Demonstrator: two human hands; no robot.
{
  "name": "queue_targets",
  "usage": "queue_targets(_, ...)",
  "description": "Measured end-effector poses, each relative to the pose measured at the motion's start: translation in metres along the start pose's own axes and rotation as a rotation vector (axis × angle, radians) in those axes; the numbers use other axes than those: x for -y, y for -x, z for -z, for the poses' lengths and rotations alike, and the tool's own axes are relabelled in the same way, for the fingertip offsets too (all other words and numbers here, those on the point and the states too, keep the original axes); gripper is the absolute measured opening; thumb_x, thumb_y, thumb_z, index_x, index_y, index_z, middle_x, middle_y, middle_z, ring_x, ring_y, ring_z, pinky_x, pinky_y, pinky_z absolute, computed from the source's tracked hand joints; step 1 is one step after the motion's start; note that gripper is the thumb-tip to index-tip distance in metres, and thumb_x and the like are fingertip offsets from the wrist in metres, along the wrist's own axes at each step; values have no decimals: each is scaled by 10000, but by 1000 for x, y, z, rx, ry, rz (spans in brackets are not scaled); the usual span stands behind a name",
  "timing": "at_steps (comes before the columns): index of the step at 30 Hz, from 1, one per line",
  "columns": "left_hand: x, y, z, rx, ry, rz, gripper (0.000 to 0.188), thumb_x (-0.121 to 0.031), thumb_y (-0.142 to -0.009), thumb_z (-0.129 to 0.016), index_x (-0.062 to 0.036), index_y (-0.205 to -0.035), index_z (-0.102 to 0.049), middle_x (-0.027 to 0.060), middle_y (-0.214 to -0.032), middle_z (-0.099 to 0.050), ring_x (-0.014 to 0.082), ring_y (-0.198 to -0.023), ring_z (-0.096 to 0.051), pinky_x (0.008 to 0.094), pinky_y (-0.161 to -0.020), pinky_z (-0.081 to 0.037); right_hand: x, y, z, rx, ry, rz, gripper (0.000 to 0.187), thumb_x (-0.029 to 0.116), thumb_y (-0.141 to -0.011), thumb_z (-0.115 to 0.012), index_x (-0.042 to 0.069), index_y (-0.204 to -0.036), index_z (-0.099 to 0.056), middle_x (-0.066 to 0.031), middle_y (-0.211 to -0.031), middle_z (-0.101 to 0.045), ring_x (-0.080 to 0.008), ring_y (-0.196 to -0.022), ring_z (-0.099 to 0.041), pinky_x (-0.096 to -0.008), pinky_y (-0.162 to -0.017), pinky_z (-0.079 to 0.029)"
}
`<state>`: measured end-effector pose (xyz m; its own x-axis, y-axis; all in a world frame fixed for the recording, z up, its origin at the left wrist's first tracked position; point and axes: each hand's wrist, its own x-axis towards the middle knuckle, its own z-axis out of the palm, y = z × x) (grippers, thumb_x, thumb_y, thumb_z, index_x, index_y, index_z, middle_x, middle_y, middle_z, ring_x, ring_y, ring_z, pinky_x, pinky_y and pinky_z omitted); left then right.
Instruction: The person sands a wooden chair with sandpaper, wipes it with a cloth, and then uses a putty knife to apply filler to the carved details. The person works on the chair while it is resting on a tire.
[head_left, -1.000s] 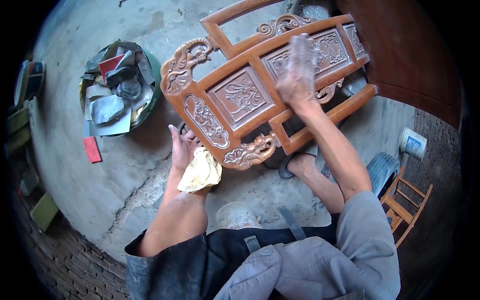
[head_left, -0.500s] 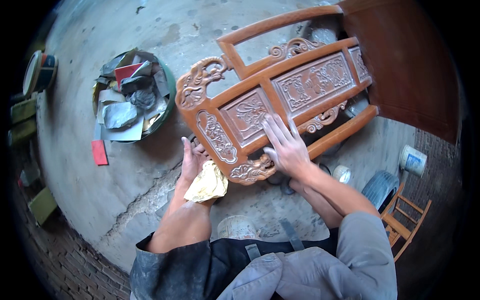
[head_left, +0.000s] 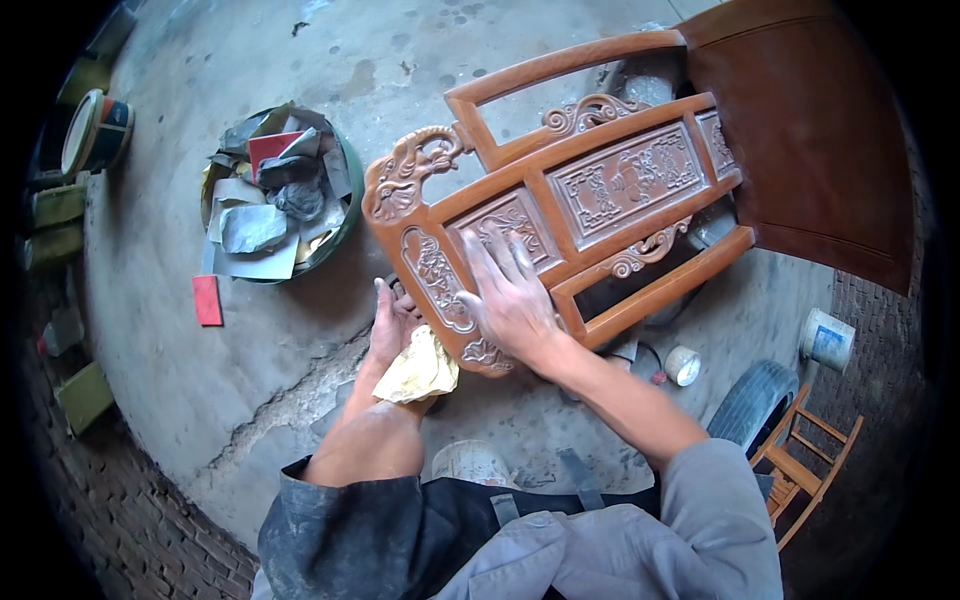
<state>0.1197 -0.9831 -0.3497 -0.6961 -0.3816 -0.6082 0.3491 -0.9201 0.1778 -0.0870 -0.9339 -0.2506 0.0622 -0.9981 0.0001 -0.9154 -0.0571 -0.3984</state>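
A reddish-brown wooden chair back with carved panels lies slanted before me, pale dust in its carvings. My right hand is spread flat over the carved panel nearest its left end, covering part of the relief. Beside the lower left end is my left hand, thumb raised and apart, its fingers partly hidden near the wood. Crumpled pale yellow paper or cloth rests against my left wrist, beside the carved corner; how it stays there is unclear.
A round green tub full of scraps and sandpaper-like sheets stands left, a red pad beside it. At right are a tyre, a white bucket and a small wooden frame. Another bucket is near my lap.
My right hand has slid left across the carved panel toward the chair back's end. The whole scene has shifted slightly in view. My left hand stays beside the corner.
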Motion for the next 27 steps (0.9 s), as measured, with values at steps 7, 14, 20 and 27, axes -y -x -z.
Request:
queue_targets(7,4,2,1,-57,9,-67,898,-735,-933,-275,26,-1351,-505,211,-1304,-581,321,-1205,-560,467,-1065,-429,-43,-24,22,-100,239,-117,697,275,-882,-639,68,-1487,-360,-91,-1483,-452,-377,-1428,-301,-536,-1186,-166)
queue_targets(14,1,5,-7,-6,-20,-38,897,-724,-943,-264,39,-1359,-488,201,-1312,-575,311,-1214,-554,447,-1058,-431,-17,43,26,56,232,-209,729,258,-882,-639,-146,-1409,-337,-268,-1479,-383,-433,-1423,-278,-556,-1179,-185)
queue_targets(20,5,0,9,10,-87,-33,880,-721,-943,-289,24,-1376,-466,183,-1322,-568,287,-1215,-551,421,-1054,-433,61,46,-11,100,-44,-221,752,287,-906,-604,-166,-1419,-294,-363,-1481,-303,-478,-1428,-240,-558,-1176,-181)
queue_targets(27,8,-1,14,36,-83,-50,884,-730,-938,-289,18,-1361,-493,177,-1320,-572,279,-1204,-556,413,-1051,-431,28,-19,-12,-41,-74,-41,684,187,-890,-619,-93,-1439,-323,-247,-1462,-417,-467,-1399,-300,-574,-1149,-233)
